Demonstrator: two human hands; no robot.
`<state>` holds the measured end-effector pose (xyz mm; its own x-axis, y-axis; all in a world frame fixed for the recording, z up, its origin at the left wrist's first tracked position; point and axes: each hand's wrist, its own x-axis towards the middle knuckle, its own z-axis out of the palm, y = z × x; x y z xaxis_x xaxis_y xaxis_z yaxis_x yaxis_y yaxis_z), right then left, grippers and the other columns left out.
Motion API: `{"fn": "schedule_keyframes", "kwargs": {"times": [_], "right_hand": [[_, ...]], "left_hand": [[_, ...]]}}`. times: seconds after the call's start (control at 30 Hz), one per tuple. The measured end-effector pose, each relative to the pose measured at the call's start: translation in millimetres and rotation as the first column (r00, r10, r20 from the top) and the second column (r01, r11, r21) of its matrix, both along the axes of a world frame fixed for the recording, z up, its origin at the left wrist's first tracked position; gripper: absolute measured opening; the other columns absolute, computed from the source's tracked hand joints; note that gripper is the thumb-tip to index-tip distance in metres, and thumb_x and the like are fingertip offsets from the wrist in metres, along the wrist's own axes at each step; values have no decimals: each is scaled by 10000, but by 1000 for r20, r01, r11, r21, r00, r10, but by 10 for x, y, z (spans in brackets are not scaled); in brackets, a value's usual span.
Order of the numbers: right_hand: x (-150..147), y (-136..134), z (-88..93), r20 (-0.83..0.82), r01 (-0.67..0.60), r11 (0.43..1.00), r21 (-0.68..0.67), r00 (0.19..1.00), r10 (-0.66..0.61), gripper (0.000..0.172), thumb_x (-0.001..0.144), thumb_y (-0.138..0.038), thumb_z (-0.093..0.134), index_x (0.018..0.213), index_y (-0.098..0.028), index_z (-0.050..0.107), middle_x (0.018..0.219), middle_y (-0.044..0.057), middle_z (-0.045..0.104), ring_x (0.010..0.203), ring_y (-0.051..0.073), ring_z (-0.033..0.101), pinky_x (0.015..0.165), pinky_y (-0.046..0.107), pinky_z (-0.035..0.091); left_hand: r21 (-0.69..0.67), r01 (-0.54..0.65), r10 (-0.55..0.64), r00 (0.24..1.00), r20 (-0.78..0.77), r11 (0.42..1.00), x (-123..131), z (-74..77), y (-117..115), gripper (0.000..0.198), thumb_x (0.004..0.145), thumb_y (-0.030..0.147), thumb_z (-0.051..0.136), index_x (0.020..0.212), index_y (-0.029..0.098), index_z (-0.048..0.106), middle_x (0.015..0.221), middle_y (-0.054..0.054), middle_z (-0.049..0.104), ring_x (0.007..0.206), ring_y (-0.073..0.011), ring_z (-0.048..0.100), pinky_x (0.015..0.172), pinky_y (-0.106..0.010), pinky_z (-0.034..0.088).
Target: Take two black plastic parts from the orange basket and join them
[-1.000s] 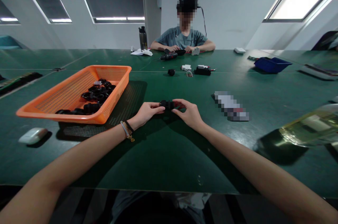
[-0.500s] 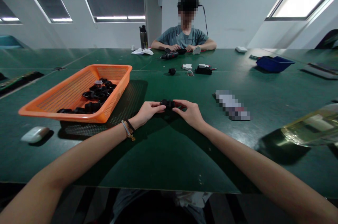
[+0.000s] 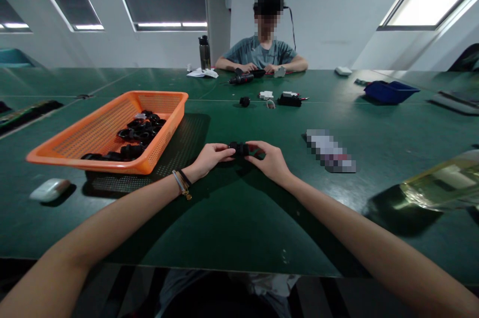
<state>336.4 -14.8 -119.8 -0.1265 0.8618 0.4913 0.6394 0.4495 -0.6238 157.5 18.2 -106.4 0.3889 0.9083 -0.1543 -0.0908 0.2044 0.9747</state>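
Between my two hands is a small black ribbed cylindrical fitting, held lengthwise just above the green table. My left hand pinches its left end between thumb and fingers. At the other end, my right hand is closed on it with thumb and fingertips. The fingers partly cover both ends. Left of my hands, an orange perforated basket holds several similar black parts.
A white case lies near my left forearm. To the right are a blurred-out flat object and a lying bottle of yellow liquid. Farther off sit a black part, a blue tray and a person across the table.
My hands stay at the same spot on the fitting, with only slight shifts of the right fingers. The whole view has moved by a few pixels.
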Motion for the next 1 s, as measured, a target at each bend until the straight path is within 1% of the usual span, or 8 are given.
{"fn": "schedule_keyframes", "kwargs": {"times": [0.07, 0.13, 0.23, 0.3, 0.43, 0.63, 0.87, 1.0], "right_hand": [[-3, -9, 9, 2, -9, 1000, 11, 1000, 9, 317, 666, -163, 621, 982, -182, 595, 870, 37, 653, 781, 157, 598, 713, 310, 491], [-4, -16, 16, 11, -20, 1000, 22, 1000, 20, 300, 661, -163, 626, 958, -184, 598, 866, 35, 653, 782, 157, 597, 719, 311, 489], [-2, -17, 18, 25, -21, 999, 29, 999, 20, 288, 660, -162, 626, 945, -192, 599, 865, 32, 655, 779, 159, 597, 725, 320, 488], [1, -13, 11, 35, -18, 999, 35, 999, 16, 294, 665, -164, 621, 956, -198, 597, 867, 32, 655, 781, 162, 597, 731, 329, 486], [8, -4, -3, 45, -28, 999, 44, 999, 26, 300, 682, -177, 609, 979, -208, 595, 872, 28, 658, 787, 164, 599, 736, 331, 484], [7, 7, -3, 78, -24, 999, 38, 997, 20, 306, 697, -190, 600, 1002, -215, 597, 838, 23, 657, 760, 159, 599, 705, 314, 486], [-18, -25, 8, 155, -26, 1000, 15, 988, 23, 312, 711, -203, 589, 1023, -196, 585, 817, 36, 649, 731, 158, 592, 677, 312, 485], [-30, -50, 26, 115, -51, 999, -11, 992, 52, 336, 685, -177, 605, 1019, -182, 559, 833, 33, 645, 750, 150, 599, 693, 304, 493]], "left_hand": [[21, -24, 24, 1000, 4, 999, 1, -6, -1, 133, 620, 116, 680, 692, 67, 579, 674, 9, 592, 631, -63, 587, 743, -231, 491], [34, -49, 49, 999, 7, 998, -2, -12, -2, 159, 645, 78, 652, 766, 86, 550, 656, 29, 570, 607, -63, 591, 721, -248, 508], [52, -29, 29, 1000, -3, 998, -13, -11, -5, 375, 665, 55, 631, 1011, 135, 511, 740, 18, 589, 632, -74, 607, 724, -278, 523], [70, 10, -9, 1000, -19, 997, -23, -6, -7, 455, 663, 48, 630, 1088, 153, 505, 814, 0, 590, 675, -74, 608, 764, -290, 520], [85, 39, -35, 998, -47, 996, -36, -10, 0, 387, 649, 33, 631, 1020, 130, 574, 855, -6, 572, 720, -71, 595, 816, -294, 510], [118, 69, -62, 996, -64, 991, -46, -23, 15, 350, 644, 49, 635, 974, 146, 573, 835, 14, 545, 711, -69, 590, 818, -317, 502], [149, 211, -189, 970, -151, 966, -88, 39, 22, 327, 660, 88, 621, 975, 153, 562, 879, -5, 542, 722, -92, 607, 821, -343, 486], [160, 242, -216, 962, -167, 957, -100, 46, 34, 332, 650, 100, 628, 971, 143, 558, 871, -13, 554, 714, -88, 600, 812, -341, 488]]}}
